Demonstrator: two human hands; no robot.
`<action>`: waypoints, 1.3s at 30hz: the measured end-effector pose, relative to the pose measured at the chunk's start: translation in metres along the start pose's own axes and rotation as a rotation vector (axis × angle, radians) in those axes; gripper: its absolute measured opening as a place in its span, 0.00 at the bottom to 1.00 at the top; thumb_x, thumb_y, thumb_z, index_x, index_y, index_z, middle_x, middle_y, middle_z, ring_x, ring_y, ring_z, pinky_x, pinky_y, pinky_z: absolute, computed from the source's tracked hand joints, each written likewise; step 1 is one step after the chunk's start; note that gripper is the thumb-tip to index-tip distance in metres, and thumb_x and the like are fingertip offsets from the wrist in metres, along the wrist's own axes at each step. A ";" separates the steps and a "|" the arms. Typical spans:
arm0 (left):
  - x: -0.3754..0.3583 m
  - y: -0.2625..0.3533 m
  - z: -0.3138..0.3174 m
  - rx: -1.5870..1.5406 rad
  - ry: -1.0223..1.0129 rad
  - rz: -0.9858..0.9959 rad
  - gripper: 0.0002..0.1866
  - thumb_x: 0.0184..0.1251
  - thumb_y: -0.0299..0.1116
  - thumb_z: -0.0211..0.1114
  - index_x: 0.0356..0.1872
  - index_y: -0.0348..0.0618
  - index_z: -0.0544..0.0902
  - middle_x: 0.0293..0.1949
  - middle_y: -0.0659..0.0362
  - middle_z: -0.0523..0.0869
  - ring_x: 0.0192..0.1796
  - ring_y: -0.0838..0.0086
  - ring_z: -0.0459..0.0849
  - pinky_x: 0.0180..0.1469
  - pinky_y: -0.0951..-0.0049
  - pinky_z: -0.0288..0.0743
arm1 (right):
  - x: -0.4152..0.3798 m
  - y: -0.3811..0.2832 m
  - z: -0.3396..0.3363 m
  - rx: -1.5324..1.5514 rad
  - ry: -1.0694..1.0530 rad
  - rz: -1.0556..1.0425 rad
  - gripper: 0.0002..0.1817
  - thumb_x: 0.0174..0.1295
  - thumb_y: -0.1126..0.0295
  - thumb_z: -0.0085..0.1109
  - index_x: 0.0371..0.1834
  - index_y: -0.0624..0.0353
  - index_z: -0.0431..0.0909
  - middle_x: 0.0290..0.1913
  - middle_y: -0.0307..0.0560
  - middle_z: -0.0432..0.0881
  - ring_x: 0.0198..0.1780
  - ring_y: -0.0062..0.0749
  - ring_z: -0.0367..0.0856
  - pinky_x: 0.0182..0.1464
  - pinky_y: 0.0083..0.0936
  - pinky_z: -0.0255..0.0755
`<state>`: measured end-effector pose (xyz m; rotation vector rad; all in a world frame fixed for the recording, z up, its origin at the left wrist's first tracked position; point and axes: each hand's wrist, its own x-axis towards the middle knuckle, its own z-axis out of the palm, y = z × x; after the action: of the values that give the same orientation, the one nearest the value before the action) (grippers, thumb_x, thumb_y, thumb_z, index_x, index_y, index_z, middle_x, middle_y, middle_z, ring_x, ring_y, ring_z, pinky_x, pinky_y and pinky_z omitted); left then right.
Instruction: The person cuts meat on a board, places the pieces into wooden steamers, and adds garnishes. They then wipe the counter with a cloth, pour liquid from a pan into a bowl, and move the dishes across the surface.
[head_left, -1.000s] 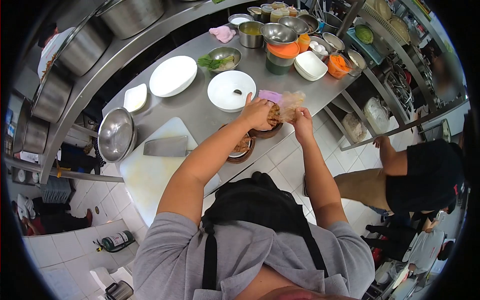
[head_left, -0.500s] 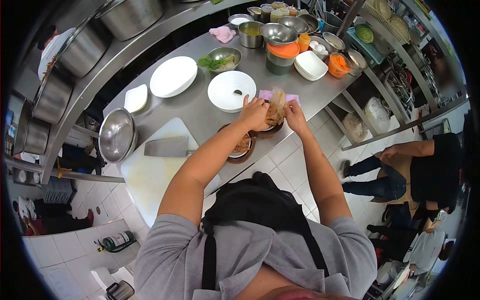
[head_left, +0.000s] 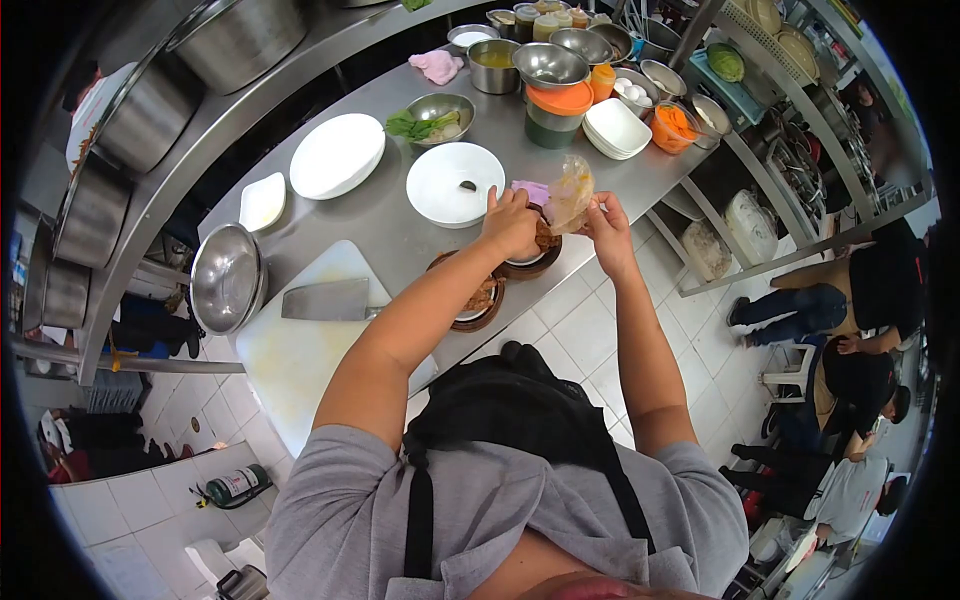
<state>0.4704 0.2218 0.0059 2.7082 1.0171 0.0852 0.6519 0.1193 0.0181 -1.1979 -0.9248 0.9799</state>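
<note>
My right hand pinches a clear plastic bag, raised above the table's right edge and stained brown inside. Just left of it, my left hand reaches over a brown bowl of brown food; what its fingers hold is hidden. A second brown bowl with similar food stands below, partly under my left forearm. Behind my left hand is a white round bowl with a small dark piece inside. A pink-purple cloth lies beside the bag.
A cleaver lies on a white cutting board at left, beside a metal bowl. A white oval dish, a metal bowl of greens and an orange-lidded container stand farther back. Several people are at right.
The plastic bag has risen off the upper brown bowl and moved slightly right with my right hand, and now looks nearly empty. My left hand stays over the bowl. People at right have shifted.
</note>
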 end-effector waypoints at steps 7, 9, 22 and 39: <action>-0.014 -0.009 -0.025 -0.116 -0.017 -0.043 0.39 0.39 0.56 0.83 0.59 0.56 0.88 0.65 0.52 0.73 0.74 0.56 0.66 0.79 0.37 0.44 | -0.006 -0.024 0.005 0.291 0.004 0.049 0.08 0.84 0.66 0.45 0.54 0.56 0.72 0.54 0.48 0.85 0.54 0.35 0.86 0.58 0.41 0.82; -0.029 -0.027 -0.049 -0.341 0.001 -0.075 0.43 0.41 0.56 0.84 0.63 0.53 0.84 0.69 0.50 0.71 0.75 0.55 0.66 0.78 0.41 0.51 | -0.007 -0.030 0.004 0.324 -0.014 0.050 0.08 0.84 0.66 0.45 0.54 0.56 0.72 0.54 0.48 0.85 0.55 0.35 0.86 0.60 0.42 0.81; -0.159 -0.071 -0.081 -1.569 0.132 -0.157 0.50 0.63 0.34 0.80 0.82 0.47 0.58 0.67 0.47 0.78 0.65 0.64 0.81 0.62 0.63 0.80 | -0.013 -0.023 0.126 0.120 -0.543 0.103 0.06 0.75 0.69 0.63 0.50 0.56 0.80 0.47 0.33 0.85 0.50 0.18 0.82 0.54 0.19 0.75; -0.567 -0.184 -0.111 -0.831 1.246 -1.068 0.12 0.65 0.19 0.66 0.48 0.36 0.87 0.38 0.62 0.87 0.37 0.82 0.83 0.42 0.80 0.77 | -0.047 -0.041 0.113 -0.258 -0.683 0.085 0.19 0.76 0.70 0.60 0.67 0.61 0.76 0.55 0.48 0.87 0.51 0.27 0.84 0.57 0.28 0.78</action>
<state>-0.0914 0.0076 0.0856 0.9383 1.9112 1.6101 0.5346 0.1050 0.0713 -1.1304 -1.5832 1.4083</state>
